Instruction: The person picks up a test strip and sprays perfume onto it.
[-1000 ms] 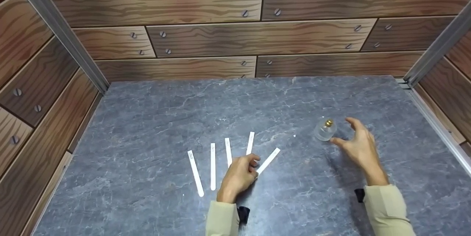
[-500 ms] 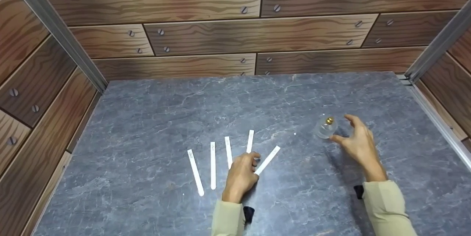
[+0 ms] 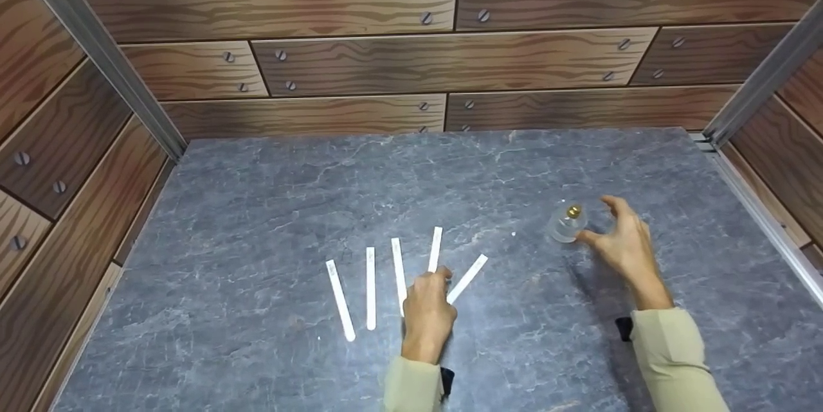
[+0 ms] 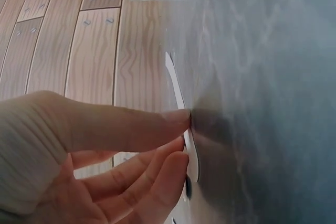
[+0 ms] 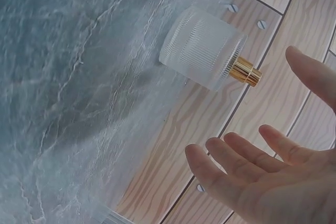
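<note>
My left hand is low over a fan of white paper perfume test strips. In the left wrist view its thumb and fingertips pinch the edges of one strip, which lies along the tabletop. In the head view this is the rightmost, slanted strip; the hand hides its near end. At the right stands a ribbed clear glass perfume bottle with a gold neck. Beside it, my right hand has fingers and thumb spread. The right wrist view shows a gap between that hand and the bottle.
Several other strips, including the leftmost strip, lie left of the left hand. The grey marbled tabletop meets a wood-patterned back wall. Metal frame posts stand at both back corners.
My left hand has shifted slightly right and turned over the slanted strip. The right hand has moved very little, and the bottle stands where it was.
</note>
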`<state>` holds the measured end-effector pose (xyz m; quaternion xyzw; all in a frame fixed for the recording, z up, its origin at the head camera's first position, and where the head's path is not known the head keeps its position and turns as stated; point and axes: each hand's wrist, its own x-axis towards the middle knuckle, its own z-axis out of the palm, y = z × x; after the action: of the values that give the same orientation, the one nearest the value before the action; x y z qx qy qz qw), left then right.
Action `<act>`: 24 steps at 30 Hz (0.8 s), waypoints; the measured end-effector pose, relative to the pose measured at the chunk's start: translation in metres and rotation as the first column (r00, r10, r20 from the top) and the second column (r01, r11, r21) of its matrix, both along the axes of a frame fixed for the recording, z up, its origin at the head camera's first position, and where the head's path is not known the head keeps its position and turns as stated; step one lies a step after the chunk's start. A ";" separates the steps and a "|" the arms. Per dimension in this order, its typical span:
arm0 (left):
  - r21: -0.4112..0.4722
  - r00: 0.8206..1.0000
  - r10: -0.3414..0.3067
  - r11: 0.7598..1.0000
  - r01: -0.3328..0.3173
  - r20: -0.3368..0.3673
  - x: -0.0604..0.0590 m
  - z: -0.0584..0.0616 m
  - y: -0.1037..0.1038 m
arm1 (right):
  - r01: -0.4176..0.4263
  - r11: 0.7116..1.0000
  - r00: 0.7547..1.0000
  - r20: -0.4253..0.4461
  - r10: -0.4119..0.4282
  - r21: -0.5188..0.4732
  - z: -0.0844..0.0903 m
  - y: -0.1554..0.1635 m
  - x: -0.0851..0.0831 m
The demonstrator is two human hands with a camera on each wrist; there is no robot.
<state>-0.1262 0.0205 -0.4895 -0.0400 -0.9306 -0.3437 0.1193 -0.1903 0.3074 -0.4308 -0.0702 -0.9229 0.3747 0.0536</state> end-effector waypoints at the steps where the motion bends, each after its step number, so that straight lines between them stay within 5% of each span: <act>1: -0.007 1.000 0.006 1.000 -0.006 -0.009 0.000 0.000 0.001 | 0.003 1.000 1.000 0.001 -0.003 0.002 0.000 0.000 0.000; 10: 0.031 0.999 0.033 0.999 -0.032 -0.010 -0.001 -0.001 0.000 | -0.002 1.000 1.000 0.020 0.001 0.013 -0.004 0.004 0.001; 24: 0.174 0.995 -0.078 0.983 0.066 0.064 -0.009 -0.005 -0.014 | -0.021 1.000 0.999 0.047 0.021 0.000 -0.007 0.000 -0.007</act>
<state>-0.1347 0.0062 -0.4941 -0.0511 -0.8992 -0.4278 0.0768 -0.1971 0.3073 -0.4383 -0.0693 -0.9248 0.3730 0.0279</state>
